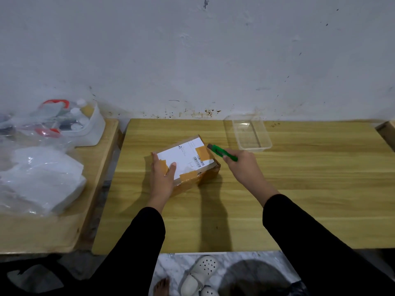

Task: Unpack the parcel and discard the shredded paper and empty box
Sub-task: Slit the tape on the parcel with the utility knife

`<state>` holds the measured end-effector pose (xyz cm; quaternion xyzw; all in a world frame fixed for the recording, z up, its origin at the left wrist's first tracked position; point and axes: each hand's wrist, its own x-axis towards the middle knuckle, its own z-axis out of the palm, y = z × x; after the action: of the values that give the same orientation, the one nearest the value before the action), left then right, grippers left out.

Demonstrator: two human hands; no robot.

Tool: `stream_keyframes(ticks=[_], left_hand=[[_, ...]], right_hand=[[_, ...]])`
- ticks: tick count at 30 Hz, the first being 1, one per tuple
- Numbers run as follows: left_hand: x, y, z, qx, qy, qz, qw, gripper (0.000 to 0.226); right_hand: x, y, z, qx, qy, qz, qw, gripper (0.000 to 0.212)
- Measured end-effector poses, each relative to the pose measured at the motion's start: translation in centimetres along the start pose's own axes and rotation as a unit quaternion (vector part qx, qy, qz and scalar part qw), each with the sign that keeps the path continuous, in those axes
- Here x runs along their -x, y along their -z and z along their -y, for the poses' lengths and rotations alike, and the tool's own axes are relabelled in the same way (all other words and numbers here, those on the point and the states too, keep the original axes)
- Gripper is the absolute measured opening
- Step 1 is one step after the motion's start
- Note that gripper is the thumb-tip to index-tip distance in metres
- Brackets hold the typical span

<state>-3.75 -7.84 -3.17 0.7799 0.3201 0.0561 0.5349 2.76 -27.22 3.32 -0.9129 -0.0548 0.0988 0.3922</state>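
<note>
A small brown cardboard parcel [193,163], sealed with tan tape and bearing a white shipping label, lies on the wooden table [277,199]. My left hand [162,176] rests flat on its near left corner, fingers straight, thumb on the label. My right hand [243,167] grips a green utility knife [222,153], whose tip sits at the parcel's far right corner. The box is closed, so its contents are hidden.
An empty clear plastic tray [250,133] stands behind the knife near the wall. A second table [64,227] at left carries white plastic bags [40,176] and a tub of bottles [85,124]. White clogs [201,274] lie on the floor below.
</note>
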Motion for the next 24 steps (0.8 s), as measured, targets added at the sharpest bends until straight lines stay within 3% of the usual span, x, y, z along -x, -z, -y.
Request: stream_keyframes(ticks=[8, 24], left_hand=[[0.1, -0.1, 0.0, 0.032, -0.002, 0.005, 0.999, 0.073], [0.3, -0.7, -0.3, 0.018, 0.012, -0.031, 0.999, 0.070]], right_hand=[[-0.9, -0.4, 0.8, -0.016, -0.012, 0.009, 1.000, 0.029], [-2.6, 1.6, 1.3, 0.021, -0.063, 0.104, 0.992, 0.030]])
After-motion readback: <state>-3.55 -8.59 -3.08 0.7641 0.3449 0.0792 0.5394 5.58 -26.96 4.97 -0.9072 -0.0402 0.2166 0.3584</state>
